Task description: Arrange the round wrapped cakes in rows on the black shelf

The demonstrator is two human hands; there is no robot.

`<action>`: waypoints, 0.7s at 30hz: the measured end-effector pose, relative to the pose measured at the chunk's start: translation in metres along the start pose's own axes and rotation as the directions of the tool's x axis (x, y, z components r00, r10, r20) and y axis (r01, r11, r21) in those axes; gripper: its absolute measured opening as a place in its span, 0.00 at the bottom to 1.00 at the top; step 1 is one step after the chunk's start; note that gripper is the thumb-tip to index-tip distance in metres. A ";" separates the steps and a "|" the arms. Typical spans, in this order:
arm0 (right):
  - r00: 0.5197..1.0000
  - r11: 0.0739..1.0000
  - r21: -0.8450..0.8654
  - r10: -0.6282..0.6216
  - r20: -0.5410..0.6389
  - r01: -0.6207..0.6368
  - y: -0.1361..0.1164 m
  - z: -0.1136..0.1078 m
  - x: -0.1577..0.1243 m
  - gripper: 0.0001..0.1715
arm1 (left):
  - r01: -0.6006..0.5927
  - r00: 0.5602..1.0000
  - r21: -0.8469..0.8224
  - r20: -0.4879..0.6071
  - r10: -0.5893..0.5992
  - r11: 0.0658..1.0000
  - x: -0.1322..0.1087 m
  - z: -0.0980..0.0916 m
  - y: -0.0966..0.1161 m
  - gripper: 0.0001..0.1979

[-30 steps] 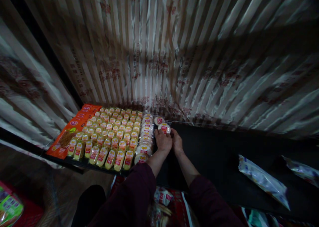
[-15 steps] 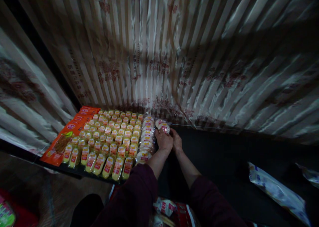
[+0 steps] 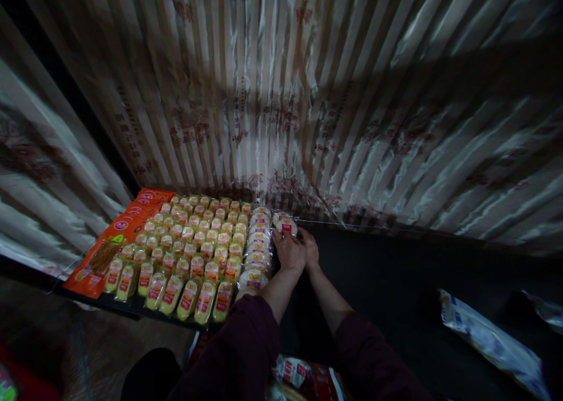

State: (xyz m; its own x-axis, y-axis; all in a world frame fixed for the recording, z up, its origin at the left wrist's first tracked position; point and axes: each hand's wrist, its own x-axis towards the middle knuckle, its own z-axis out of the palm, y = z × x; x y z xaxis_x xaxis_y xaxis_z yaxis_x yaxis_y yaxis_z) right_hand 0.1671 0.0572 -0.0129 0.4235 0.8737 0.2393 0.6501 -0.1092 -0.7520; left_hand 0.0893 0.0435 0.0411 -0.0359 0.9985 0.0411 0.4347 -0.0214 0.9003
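My left hand (image 3: 288, 250) and my right hand (image 3: 311, 248) are side by side on a dark shelf (image 3: 396, 284), both curled around a round wrapped cake (image 3: 285, 224) with a red and yellow label. The cake stands at the back of a short new row. Just to its left runs a full row of the same round cakes (image 3: 257, 245). Left of that lie several rows of small yellow wrapped cakes (image 3: 193, 248). My fingertips are partly hidden behind the cake.
Orange snack packets (image 3: 115, 237) line the shelf's left end. A shiny striped curtain (image 3: 281, 96) hangs behind. A pale plastic bag (image 3: 488, 336) lies on the shelf at the right. More red-labelled packs (image 3: 292, 371) sit below, near my arms.
Both hands have stayed on the round cake and shifted only slightly. The view has drifted a little, so the shelf and packets sit lower and further left.
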 end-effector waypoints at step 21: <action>0.997 0.993 -0.106 -0.042 0.059 0.048 -0.009 -0.001 -0.003 0.22 | -0.062 0.995 0.273 -0.056 0.080 0.960 0.001 -0.001 -0.003 0.17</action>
State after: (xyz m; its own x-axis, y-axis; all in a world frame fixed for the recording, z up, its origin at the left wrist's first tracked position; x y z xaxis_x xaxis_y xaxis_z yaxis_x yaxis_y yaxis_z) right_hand 0.1603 0.0547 -0.0063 0.3582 0.9038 0.2342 0.7326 -0.1167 -0.6706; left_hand 0.0868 0.0441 0.0391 -0.0509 0.9892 0.1374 0.6652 -0.0690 0.7435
